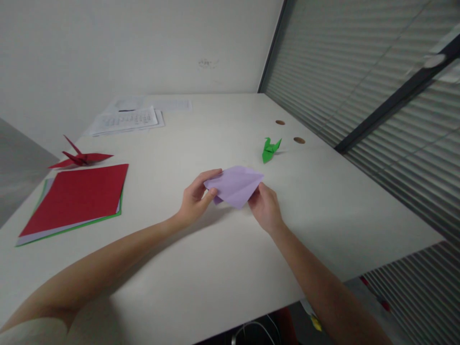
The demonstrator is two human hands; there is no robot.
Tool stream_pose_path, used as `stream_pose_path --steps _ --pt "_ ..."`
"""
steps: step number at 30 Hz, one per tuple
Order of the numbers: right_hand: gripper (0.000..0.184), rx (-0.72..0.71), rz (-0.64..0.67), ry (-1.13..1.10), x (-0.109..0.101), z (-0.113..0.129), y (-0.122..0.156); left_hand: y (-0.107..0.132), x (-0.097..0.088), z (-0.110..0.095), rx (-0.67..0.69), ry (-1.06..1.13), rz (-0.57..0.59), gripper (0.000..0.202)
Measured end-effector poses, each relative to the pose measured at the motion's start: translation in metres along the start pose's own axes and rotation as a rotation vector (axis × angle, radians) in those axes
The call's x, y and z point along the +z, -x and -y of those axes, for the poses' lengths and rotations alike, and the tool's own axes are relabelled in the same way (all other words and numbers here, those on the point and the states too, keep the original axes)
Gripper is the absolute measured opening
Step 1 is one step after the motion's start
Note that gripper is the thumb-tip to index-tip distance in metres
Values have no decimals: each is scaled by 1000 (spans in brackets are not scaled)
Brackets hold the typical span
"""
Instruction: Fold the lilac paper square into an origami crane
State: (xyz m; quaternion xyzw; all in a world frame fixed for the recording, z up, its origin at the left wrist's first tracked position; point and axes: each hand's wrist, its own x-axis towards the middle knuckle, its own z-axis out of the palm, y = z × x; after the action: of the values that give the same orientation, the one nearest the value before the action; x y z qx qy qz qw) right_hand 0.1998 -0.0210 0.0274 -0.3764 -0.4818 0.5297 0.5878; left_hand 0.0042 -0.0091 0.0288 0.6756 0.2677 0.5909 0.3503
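A folded lilac sheet of paper [235, 185] is held just above the white table [223, 268] near its middle. My left hand [196, 200] pinches its left corner between thumb and fingers. My right hand [265, 207] grips its lower right edge, fingers closed under the paper. The sheet forms a flat, kite-like shape with its point toward the right.
A stack of coloured sheets with red on top [77, 199] lies at the left. Behind it sits a red paper crane [81, 157]. A small green folded figure [270, 149] stands beyond the hands. Printed papers [125, 120] lie at the back. The table edge runs close on the right.
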Motion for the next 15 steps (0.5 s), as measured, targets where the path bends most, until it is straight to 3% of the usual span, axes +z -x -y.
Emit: stream_pose_path --steps 2,6,10,15 --pt "55 90 143 -133 2 7 5 1 -2 -1 101 -49 75 42" --pt "70 237 310 -278 8 12 12 5 -2 -1 184 -80 217 46" --pt "65 323 301 -297 9 10 14 7 -1 -2 200 -72 237 44" --pt "59 304 284 -259 4 8 14 6 -2 -2 142 -58 176 39"
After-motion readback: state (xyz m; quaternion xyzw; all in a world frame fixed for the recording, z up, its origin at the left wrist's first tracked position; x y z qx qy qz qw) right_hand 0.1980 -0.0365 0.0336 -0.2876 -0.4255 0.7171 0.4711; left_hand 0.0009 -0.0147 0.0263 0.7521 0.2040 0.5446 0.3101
